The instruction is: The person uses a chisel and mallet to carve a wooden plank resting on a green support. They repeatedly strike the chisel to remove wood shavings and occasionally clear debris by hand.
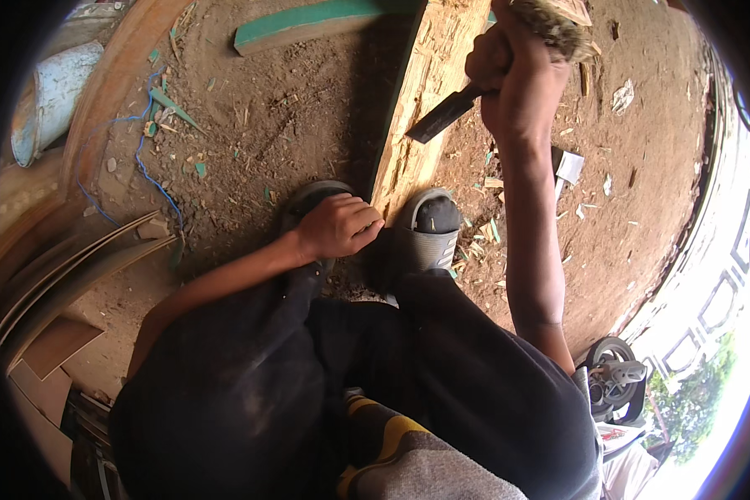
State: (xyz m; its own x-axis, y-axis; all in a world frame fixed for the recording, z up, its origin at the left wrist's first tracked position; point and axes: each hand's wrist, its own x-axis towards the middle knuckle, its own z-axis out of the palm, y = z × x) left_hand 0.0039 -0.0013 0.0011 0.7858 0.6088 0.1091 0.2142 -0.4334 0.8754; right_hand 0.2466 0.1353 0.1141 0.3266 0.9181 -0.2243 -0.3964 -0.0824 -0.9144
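Timber beam (429, 79) is lying lengthwise ahead of the person, near end sitting between 2 slip-on sandals (430, 250), green paint showing along its L edge, upper face raw & splintery. It's prob. stiff, fairly heavy, not slippery; rough grain should be giving good friction but also splinters, so best hold = its 2 long edges nr the near end, clear of the blade.

L hand (339, 227) is resting at beam's near-left corner, fingers curled together; can't tell if they're clamping it, tips hidden. L forearm is slanting in from lower left, back of hand facing up.

R hand (521, 79) is poised over beam's R side, fingers clamped round a flat-bladed cutting tool (440, 117), exact type unclear. Dark blade is angling toward lower left over beam's raw face; contact uncertain. R forearm is running nearly straight up, wrist approx. straight.

Rough wood piece (556, 32) is showing by that fist, poss. part of the tool.

Right of beam, a metal-headed tool (568, 167) is lying w/ chips; left of beam, blue cord (147, 167) is trailing.
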